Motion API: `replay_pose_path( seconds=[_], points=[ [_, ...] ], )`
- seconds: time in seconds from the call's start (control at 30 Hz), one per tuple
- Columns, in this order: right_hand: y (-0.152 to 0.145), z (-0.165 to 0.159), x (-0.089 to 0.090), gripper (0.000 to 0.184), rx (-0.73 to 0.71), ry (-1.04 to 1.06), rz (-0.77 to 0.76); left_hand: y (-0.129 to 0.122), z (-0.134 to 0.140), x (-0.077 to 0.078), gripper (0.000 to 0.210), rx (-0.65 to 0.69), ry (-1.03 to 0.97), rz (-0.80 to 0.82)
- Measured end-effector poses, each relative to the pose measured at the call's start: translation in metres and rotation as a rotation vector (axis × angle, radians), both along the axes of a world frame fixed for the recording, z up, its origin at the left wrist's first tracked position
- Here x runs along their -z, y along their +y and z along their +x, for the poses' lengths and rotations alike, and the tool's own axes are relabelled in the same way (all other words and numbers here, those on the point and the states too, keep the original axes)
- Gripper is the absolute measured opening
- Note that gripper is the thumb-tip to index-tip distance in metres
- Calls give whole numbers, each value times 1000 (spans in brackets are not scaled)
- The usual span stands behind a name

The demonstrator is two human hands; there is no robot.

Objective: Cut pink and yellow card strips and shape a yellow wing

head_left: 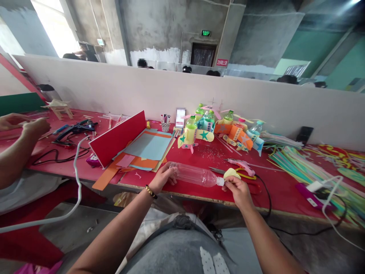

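head view: left of centre, a red board (118, 139) stands by coloured paper (149, 144). at centre, just below the middle, the left hand (164, 178) curls round the base of a clear bottle (194, 174) lying sideways. the right hand (237, 189) pinches its white cap (220, 181); whether it also grips the yellow piece (231, 173) is unclear. scissors (245, 174) lie beside, coloured strips (296, 167) farther right.

one head-height view, forward and down, close over red table (202, 158)
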State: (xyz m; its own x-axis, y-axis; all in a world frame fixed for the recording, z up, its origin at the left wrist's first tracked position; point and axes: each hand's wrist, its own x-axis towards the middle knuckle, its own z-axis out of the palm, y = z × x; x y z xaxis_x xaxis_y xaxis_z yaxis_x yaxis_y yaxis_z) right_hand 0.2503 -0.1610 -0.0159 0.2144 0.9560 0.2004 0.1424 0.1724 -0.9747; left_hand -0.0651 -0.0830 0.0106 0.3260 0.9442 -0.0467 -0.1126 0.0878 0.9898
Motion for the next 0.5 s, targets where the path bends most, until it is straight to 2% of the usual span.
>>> replay_pose_path(
  seconds=[0.5],
  points=[
    [1,-1,-1,14,33,110,59,-1,1,-2,42,6,-28,-16]
  ],
)
